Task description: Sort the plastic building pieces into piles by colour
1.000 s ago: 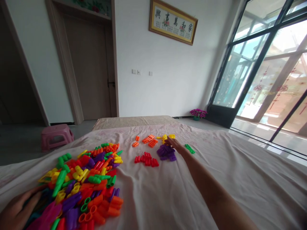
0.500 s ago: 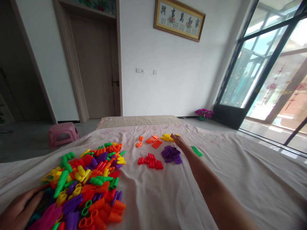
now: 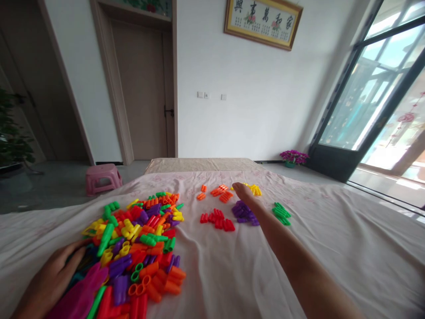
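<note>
A mixed heap of plastic tube-shaped toy pieces (image 3: 146,248) in red, orange, yellow, green and purple lies on the left of the cloth. My left hand (image 3: 55,274) rests against its left edge, fingers apart, beside a magenta plastic piece (image 3: 81,292) and something dark teal that is partly hidden. My right arm reaches far forward. My right hand (image 3: 241,189) is between the orange group (image 3: 222,191) and the yellow group (image 3: 255,189); its fingers are too small and foreshortened to read. Purple pieces (image 3: 241,212) lie just below it, partly behind the forearm.
Red pieces (image 3: 217,219) form a group in the middle of the pale cloth (image 3: 212,274); green ones (image 3: 281,213) sit right of my forearm. Beyond the cloth are a pink stool (image 3: 103,177), a door (image 3: 142,88) and a pot of magenta flowers (image 3: 294,157).
My right hand has shifted left from over the yellow pieces toward the orange ones, uncovering more yellow. The view has turned slightly left. My left hand stays at the heap.
</note>
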Demonstrator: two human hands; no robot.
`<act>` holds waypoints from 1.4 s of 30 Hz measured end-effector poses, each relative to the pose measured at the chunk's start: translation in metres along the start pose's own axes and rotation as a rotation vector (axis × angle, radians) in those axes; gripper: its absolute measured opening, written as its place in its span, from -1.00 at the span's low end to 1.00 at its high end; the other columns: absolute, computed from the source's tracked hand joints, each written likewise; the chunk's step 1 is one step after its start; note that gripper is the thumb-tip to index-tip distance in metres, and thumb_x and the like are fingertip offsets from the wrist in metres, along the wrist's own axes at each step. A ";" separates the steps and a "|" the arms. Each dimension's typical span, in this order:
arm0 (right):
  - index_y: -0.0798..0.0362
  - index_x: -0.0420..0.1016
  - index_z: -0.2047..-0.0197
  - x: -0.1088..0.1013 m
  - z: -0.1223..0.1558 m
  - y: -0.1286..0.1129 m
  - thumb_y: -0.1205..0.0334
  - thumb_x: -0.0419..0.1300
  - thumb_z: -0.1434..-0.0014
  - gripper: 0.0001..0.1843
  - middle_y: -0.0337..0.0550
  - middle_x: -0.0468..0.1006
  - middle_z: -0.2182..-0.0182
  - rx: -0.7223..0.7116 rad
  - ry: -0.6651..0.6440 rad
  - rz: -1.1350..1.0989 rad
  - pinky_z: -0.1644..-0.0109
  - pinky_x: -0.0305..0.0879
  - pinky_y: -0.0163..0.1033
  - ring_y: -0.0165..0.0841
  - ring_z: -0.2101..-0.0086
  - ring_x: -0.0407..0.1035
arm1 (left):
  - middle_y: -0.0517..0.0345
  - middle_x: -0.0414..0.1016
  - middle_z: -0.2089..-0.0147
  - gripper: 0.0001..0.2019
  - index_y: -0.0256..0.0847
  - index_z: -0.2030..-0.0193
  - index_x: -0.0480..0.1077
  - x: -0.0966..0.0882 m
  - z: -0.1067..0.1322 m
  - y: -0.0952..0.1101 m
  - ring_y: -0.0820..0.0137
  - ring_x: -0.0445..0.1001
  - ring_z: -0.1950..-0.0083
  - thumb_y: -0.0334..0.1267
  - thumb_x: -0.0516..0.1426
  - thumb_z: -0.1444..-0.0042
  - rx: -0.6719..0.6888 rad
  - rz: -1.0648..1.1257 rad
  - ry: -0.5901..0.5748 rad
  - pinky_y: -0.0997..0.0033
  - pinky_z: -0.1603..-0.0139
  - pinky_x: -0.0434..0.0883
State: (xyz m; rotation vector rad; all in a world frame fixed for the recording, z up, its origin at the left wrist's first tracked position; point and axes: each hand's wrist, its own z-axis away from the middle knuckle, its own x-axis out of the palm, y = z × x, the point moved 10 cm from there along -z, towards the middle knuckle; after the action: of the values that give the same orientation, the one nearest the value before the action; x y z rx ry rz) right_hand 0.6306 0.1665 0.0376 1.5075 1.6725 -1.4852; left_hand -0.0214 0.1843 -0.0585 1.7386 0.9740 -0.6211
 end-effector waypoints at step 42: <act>0.14 0.53 0.15 -0.018 0.066 -0.018 0.16 0.04 -0.12 -0.65 -0.13 0.57 0.42 0.143 0.244 -0.408 0.35 0.29 -0.35 -0.34 0.41 0.44 | 0.02 0.58 -0.06 -0.49 -0.20 -0.04 0.47 0.010 -0.002 -0.008 0.19 0.53 -0.08 0.07 -0.08 -0.19 0.007 0.110 -0.096 0.29 -0.13 0.41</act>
State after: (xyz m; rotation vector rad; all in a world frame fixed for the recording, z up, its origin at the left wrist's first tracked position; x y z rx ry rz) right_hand 0.5990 0.1029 0.0384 1.5354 2.1612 -1.7097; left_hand -0.0227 0.1910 -0.0700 1.7393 0.8057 -0.6309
